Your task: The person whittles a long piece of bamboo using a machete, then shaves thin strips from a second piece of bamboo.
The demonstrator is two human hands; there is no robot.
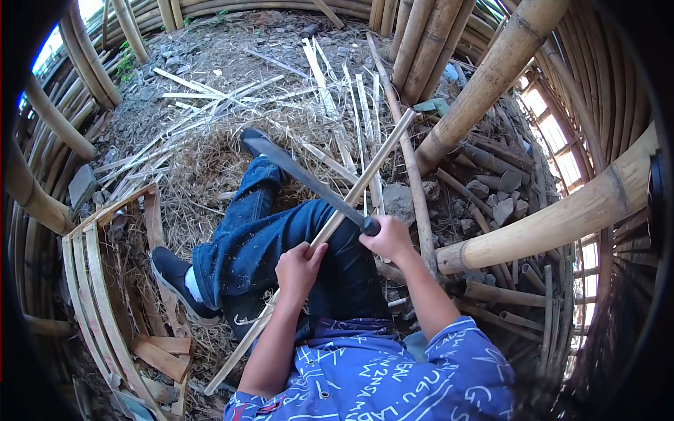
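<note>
My left hand (298,271) is closed around a long, pale bamboo strip (378,158), which slants from the lower left up across my knee to the upper right. In my right hand (390,238) is the dark handle of a machete. The machete's long blade (302,177) points up and to the left, crossing the bamboo strip just above my left hand. Both hands are over my bent leg in jeans (284,228), where small pale shavings lie scattered on the denim.
Split bamboo strips (325,88) and fibrous shavings (186,165) litter the stony ground ahead. A slatted wooden crate (91,281) stands at left. Thick bamboo poles (547,231) cross on the right, near rubble (502,210). A thin pole (406,144) lies beyond my right hand.
</note>
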